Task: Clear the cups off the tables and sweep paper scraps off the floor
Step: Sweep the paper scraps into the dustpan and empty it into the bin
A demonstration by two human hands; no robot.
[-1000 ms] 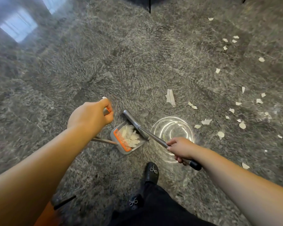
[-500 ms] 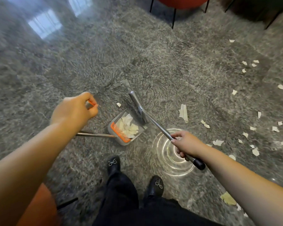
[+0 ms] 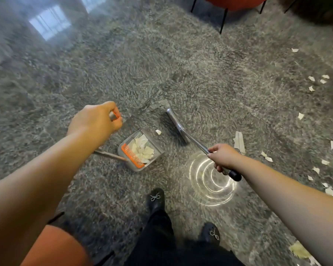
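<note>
A grey dustpan (image 3: 158, 153) with an orange comb edge stands on the floor, holding several white paper scraps (image 3: 141, 147). My left hand (image 3: 95, 120) grips the top of its long handle. My right hand (image 3: 222, 156) grips the metal shaft of a broom (image 3: 176, 123), whose head lies on the floor just right of the pan. One small scrap (image 3: 158, 132) lies between pan and broom head. A long folded scrap (image 3: 239, 142) and several small scraps (image 3: 315, 169) are scattered on the floor to the right.
The floor (image 3: 161, 64) is glossy grey stone with a round light reflection (image 3: 211, 181). A red chair (image 3: 233, 4) on black legs stands at the top. An orange seat (image 3: 54, 246) is at the bottom left. My black shoes (image 3: 156, 198) are below the pan.
The broom head has swung away from the pan's mouth, up and to the right. One small scrap now lies outside the pan. My feet have stepped, and the view has shifted.
</note>
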